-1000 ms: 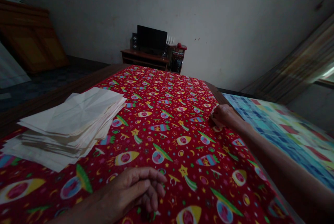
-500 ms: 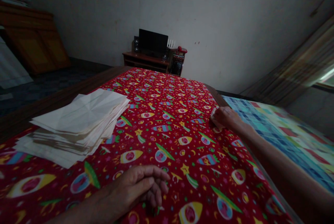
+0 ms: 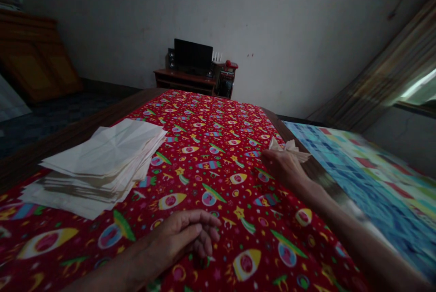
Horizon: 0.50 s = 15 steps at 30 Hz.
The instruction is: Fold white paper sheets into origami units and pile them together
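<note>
My right hand [image 3: 284, 169] pinches a small folded paper [image 3: 289, 147] gently by the red cloth's [image 3: 218, 119] far edge, fingers snug so it stays neat. My left hand [image 3: 180, 237] lies curled, holding nothing, near the paper stack [image 3: 102, 160].

A black monitor [image 3: 193, 54] sits on a low wooden cabinet [image 3: 180, 78].

The right hand [image 3: 284, 169] has drawn back and now lifts a crumpled white paper [image 3: 289, 148].
</note>
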### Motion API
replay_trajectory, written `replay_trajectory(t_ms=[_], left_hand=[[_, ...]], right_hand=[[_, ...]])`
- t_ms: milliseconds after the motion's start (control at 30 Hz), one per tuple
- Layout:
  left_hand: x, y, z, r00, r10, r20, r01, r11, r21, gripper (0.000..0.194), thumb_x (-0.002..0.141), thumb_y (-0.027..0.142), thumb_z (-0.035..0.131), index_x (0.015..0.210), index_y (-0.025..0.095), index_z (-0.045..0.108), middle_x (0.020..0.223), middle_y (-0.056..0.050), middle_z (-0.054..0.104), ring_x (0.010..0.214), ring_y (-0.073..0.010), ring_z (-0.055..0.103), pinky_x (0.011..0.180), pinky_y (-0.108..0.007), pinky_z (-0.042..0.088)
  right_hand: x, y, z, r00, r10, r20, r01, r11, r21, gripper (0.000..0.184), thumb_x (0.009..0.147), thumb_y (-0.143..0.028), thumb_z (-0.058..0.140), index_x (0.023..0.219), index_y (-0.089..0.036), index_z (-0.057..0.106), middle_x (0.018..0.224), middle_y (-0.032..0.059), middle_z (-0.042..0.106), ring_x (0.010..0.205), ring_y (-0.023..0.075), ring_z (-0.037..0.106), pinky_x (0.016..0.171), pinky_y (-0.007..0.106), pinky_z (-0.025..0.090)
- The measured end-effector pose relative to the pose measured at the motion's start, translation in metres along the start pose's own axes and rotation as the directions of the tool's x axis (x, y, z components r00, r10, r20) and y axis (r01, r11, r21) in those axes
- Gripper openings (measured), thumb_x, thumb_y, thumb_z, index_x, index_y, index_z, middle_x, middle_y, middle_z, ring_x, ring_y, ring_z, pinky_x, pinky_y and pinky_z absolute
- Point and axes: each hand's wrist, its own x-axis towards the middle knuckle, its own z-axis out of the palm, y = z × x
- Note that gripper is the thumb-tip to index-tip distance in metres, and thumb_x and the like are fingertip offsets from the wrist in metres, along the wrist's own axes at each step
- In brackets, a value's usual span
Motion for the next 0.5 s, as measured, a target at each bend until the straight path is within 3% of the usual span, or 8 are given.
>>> replay_trajectory(t_ms=[100, 167, 200, 267, 367, 433, 500], left_hand=[[-0.002, 0.006, 0.0, 0.999, 0.036, -0.007, -0.036, 0.995, 0.092, 0.03, 0.079, 0.036, 0.063, 0.096, 0.012, 0.064, 0.082, -0.008, 0.065, 0.059, -0.0109, 0.058, 0.056, -0.022, 0.044], [-0.007, 0.02, -0.001, 0.996, 0.09, -0.003, -0.085, 0.948, 0.306, 0.03, 0.084, 0.036, 0.056, 0.1, 0.013, 0.065, 0.084, -0.008, 0.066, 0.063, -0.0133, 0.06, 0.059, -0.023, 0.047], [-0.01, 0.031, -0.002, 0.992, 0.127, -0.003, -0.112, 0.878, 0.466, 0.029, 0.086, 0.034, 0.053, 0.101, 0.015, 0.066, 0.082, -0.007, 0.066, 0.066, -0.0151, 0.061, 0.062, -0.024, 0.048], [-0.02, 0.056, -0.006, 0.957, 0.289, -0.008, -0.18, 0.616, 0.767, 0.023, 0.085, 0.028, 0.053, 0.1, 0.019, 0.069, 0.085, -0.005, 0.068, 0.078, -0.0172, 0.063, 0.074, -0.024, 0.048], [-0.037, 0.094, -0.025, 0.848, 0.529, 0.025, -0.196, 0.268, 0.943, 0.021, 0.083, 0.021, 0.055, 0.097, 0.019, 0.071, 0.099, -0.001, 0.068, 0.096, -0.0181, 0.06, 0.091, -0.021, 0.041], [-0.049, 0.109, -0.048, 0.779, 0.626, 0.027, -0.16, 0.157, 0.974, 0.025, 0.084, 0.019, 0.052, 0.104, 0.017, 0.068, 0.106, 0.004, 0.066, 0.103, -0.016, 0.056, 0.098, -0.02, 0.034], [-0.06, 0.115, -0.08, 0.749, 0.663, -0.022, -0.123, 0.172, 0.977, 0.025, 0.085, 0.021, 0.051, 0.104, 0.017, 0.067, 0.106, 0.009, 0.064, 0.104, -0.0142, 0.054, 0.101, -0.019, 0.03]], right_hand=[[-0.029, -0.039, 0.01, 0.995, -0.099, 0.033, 0.096, 0.992, 0.081, 0.033, 0.091, -0.026, 0.037, 0.069, -0.018, 0.061, 0.063, 0.0051, 0.064, 0.049, 0.0112, 0.05, 0.048, 0.027, 0.017], [-0.045, -0.058, 0.018, 0.978, -0.207, 0.011, 0.203, 0.969, 0.14, 0.029, 0.09, -0.026, 0.039, 0.071, -0.019, 0.059, 0.066, 0.0047, 0.065, 0.049, 0.0112, 0.049, 0.048, 0.027, 0.016], [-0.052, -0.064, 0.022, 0.972, -0.233, -0.031, 0.235, 0.958, 0.166, 0.027, 0.09, -0.026, 0.038, 0.074, -0.019, 0.059, 0.069, 0.0047, 0.065, 0.051, 0.0118, 0.05, 0.048, 0.027, 0.017], [-0.061, -0.072, 0.029, 0.973, -0.197, -0.119, 0.22, 0.946, 0.239, 0.027, 0.092, -0.025, 0.035, 0.076, -0.02, 0.056, 0.068, 0.0044, 0.064, 0.053, 0.0127, 0.051, 0.05, 0.027, 0.02], [-0.066, -0.076, 0.032, 0.978, -0.114, -0.173, 0.168, 0.926, 0.339, 0.028, 0.093, -0.027, 0.033, 0.074, -0.021, 0.053, 0.068, 0.0037, 0.063, 0.056, 0.0134, 0.052, 0.052, 0.026, 0.024], [-0.066, -0.076, 0.032, 0.982, -0.094, -0.165, 0.149, 0.92, 0.362, 0.027, 0.093, -0.028, 0.034, 0.074, -0.02, 0.052, 0.068, 0.0035, 0.063, 0.056, 0.0133, 0.052, 0.052, 0.026, 0.024], [-0.064, -0.076, 0.031, 0.984, -0.087, -0.155, 0.139, 0.921, 0.365, 0.027, 0.093, -0.027, 0.035, 0.074, -0.02, 0.052, 0.069, 0.0036, 0.063, 0.056, 0.0133, 0.052, 0.053, 0.026, 0.023]])
